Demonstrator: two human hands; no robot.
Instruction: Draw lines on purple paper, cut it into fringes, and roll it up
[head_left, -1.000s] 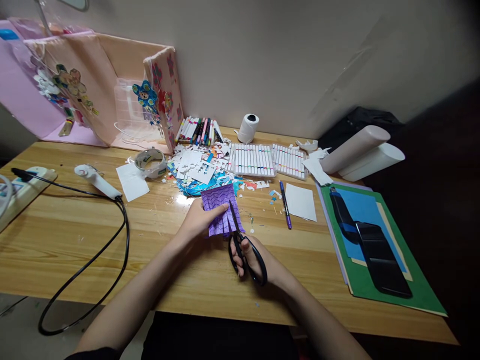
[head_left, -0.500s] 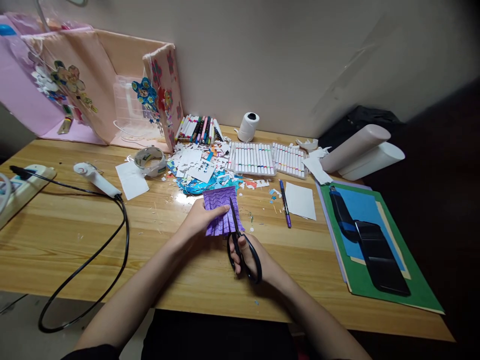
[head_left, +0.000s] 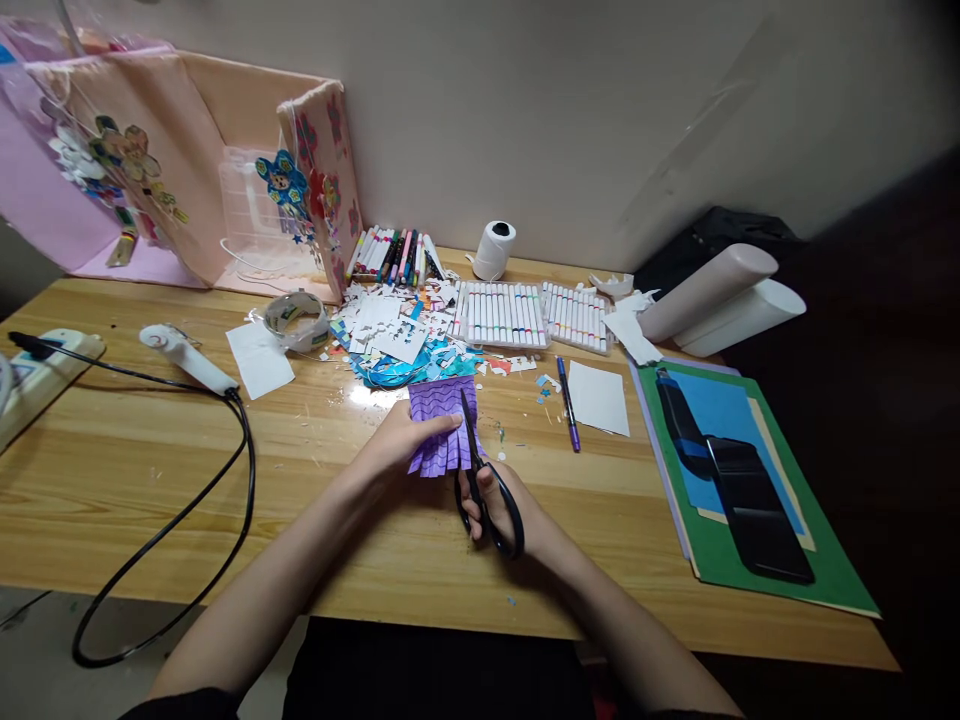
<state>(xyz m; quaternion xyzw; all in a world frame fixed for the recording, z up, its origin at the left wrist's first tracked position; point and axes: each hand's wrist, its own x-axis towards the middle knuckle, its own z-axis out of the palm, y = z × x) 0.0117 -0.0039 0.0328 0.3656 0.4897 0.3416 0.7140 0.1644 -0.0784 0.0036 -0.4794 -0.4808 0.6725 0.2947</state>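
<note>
A purple paper (head_left: 439,405) with dark wavy lines is pinched in my left hand (head_left: 405,435), the thumb lying across its front. Its near edge is slit into a fringe of narrow strips. My right hand (head_left: 499,500) has its fingers through the handles of black scissors (head_left: 510,525). The blades point away from me and lie over the right part of the paper, close to my left thumb. Part of the right hand's fingers is hidden behind the handles.
Behind the paper lie paper scraps (head_left: 390,330), marker sets (head_left: 504,315) and a thread cone (head_left: 494,250). At left are a tape roll (head_left: 296,320), a glue gun (head_left: 187,358) and its looping cord. A purple pen (head_left: 568,405), white paper (head_left: 598,398) and a black phone (head_left: 757,510) are right.
The scissor blades look closer together than before, and a strip at the paper's right edge has shifted. Both hands stay in nearly the same place; the whole view has moved slightly.
</note>
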